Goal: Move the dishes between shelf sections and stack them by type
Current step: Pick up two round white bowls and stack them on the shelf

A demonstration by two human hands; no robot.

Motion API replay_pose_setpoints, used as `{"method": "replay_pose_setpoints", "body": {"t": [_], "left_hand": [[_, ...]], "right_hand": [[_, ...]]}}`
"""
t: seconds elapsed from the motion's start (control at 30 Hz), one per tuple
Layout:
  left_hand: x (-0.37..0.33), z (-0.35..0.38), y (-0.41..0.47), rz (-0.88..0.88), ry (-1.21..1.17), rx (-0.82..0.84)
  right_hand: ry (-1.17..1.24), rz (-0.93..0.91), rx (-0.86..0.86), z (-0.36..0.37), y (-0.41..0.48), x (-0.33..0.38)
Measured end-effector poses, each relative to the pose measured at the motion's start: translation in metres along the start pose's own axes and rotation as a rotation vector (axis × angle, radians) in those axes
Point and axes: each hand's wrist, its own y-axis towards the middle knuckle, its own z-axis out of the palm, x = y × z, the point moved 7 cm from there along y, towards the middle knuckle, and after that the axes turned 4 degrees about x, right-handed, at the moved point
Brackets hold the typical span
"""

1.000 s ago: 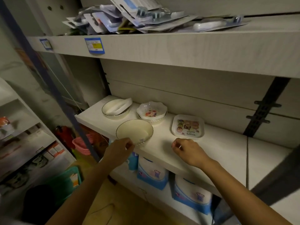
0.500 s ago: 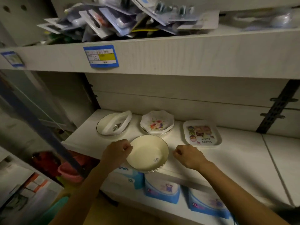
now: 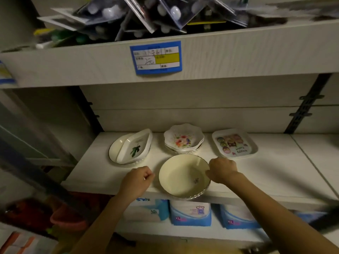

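A second ago the left hand [image 3: 137,180] was at the left rim of the cream bowl [image 3: 183,176] while the right hand [image 3: 222,171] lay apart on the shelf [image 3: 275,171]. Now the left hand has let go and sits just beside the bowl, its fingers curled on nothing, and the right hand has come up against the bowl's right rim. The bowl has also slid along the front of the shelf and now stands before the flowered dishes [image 3: 184,140], its near edge overhanging the shelf lip. This reads as a hand-over, likely ahead of lifting the bowl to a matching stack.

The right fingers are hidden behind the back of the hand, so whether they grip the rim cannot be told. The small mark inside the bowl is too faint to read.
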Motion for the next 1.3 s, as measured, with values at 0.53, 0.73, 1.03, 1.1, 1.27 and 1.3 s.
{"method": "replay_pose_setpoints", "body": {"t": [0.53,0.73,1.03,1.1,1.27,1.3], "left_hand": [[-0.001,0.034,0.015,-0.078,-0.087,0.255],[0.003,0.054,0.020,-0.166,-0.216,0.316],[-0.022,0.050,0.017,-0.078,-0.274,0.261],[-0.034,0.050,0.015,-0.051,-0.268,0.254],[-0.070,0.053,0.001,0.022,-0.262,0.253],[-0.079,0.055,-0.003,0.034,-0.263,0.257]], "right_hand": [[0.423,0.238,-0.204,-0.031,-0.072,-0.095],[0.548,0.411,-0.222,-0.001,-0.113,-0.137],[0.756,0.480,-0.325,0.030,-0.160,-0.165],[0.777,0.470,-0.336,0.031,-0.170,-0.171],[0.815,0.470,-0.363,0.036,-0.199,-0.195],[0.816,0.464,-0.368,0.037,-0.206,-0.200]]}}
